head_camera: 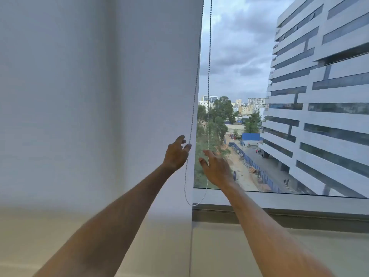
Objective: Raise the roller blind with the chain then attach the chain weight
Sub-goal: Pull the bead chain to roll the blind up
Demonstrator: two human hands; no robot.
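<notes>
As blind hangs fully down: raising not started, chain weight unseen.
roller blind (99, 96): covers left of frame.
bead chain (209, 56): loop at centre, ungripped.
left hand (176, 152): fingers (187, 147) loosely spread, touching left strand.
right hand (216, 166): fingers spread at right strand.

A: Roller blind (99, 86): white cloth, matt, smooth, no visible weave.
B: Chain (208, 76): small beads, pale grey, slight sheen; metal or plastic cannot be told.
A: Window pane (239, 56): clear glass, glossy. Sill frame (299, 216): grey, matt, looks like metal.
</notes>
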